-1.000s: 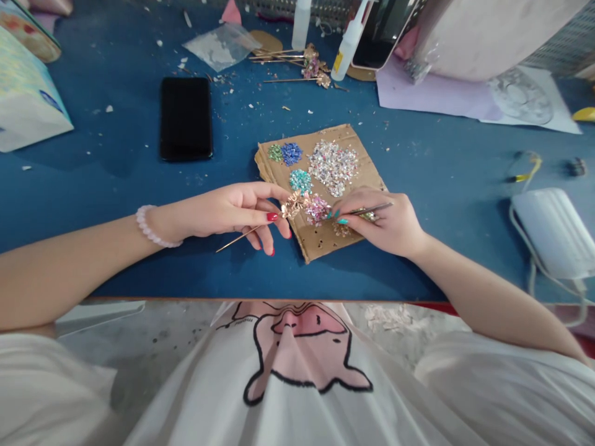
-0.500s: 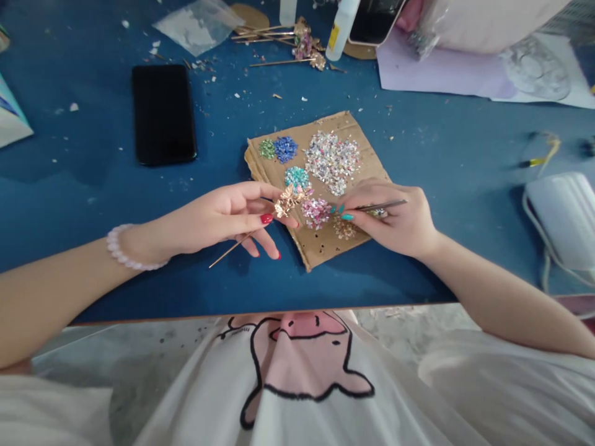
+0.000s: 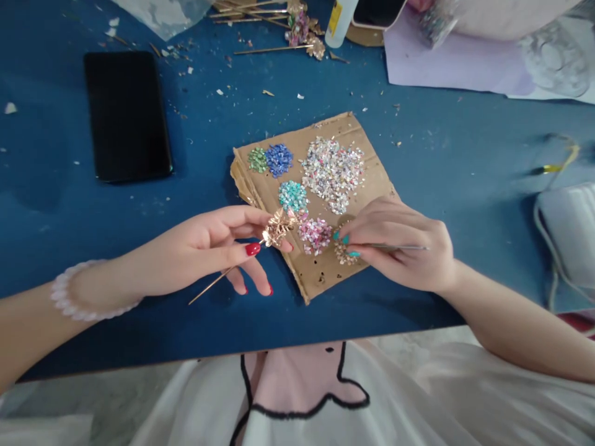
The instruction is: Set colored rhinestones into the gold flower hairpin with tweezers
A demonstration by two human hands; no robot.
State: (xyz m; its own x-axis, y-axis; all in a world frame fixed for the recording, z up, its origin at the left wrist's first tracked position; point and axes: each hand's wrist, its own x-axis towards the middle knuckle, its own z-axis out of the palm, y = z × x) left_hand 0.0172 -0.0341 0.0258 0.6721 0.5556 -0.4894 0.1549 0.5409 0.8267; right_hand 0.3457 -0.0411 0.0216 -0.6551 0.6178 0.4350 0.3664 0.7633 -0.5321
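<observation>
My left hand (image 3: 209,248) pinches a gold-coloured hairpin (image 3: 277,228) between thumb and fingers. Metal flowers and leaves with a touch of pink top the hairpin, and its thin stem points down to the left. In my right hand (image 3: 402,241) are slim metal tweezers (image 3: 404,248), their tips hidden by my fingers. The right fingertips hover at the pile of champagne-coloured stones (image 3: 344,251), partly covering it. Just to its left lies a pink rhinestone pile (image 3: 315,236). Under both piles is a piece of cardboard (image 3: 320,282).
Also on the cardboard are clear (image 3: 332,170), turquoise (image 3: 293,196), blue (image 3: 279,160) and green (image 3: 257,159) stones. A black phone (image 3: 127,116) lies left. More hairpins (image 3: 297,31), a glue bottle (image 3: 341,23) and purple paper (image 3: 446,62) are behind. A white device (image 3: 569,232) with a cord sits right.
My right fingertips have shifted from beside the pink pile to the champagne-coloured pile. The left hand still holds the hairpin. The camera view has moved closer and tilted slightly.
</observation>
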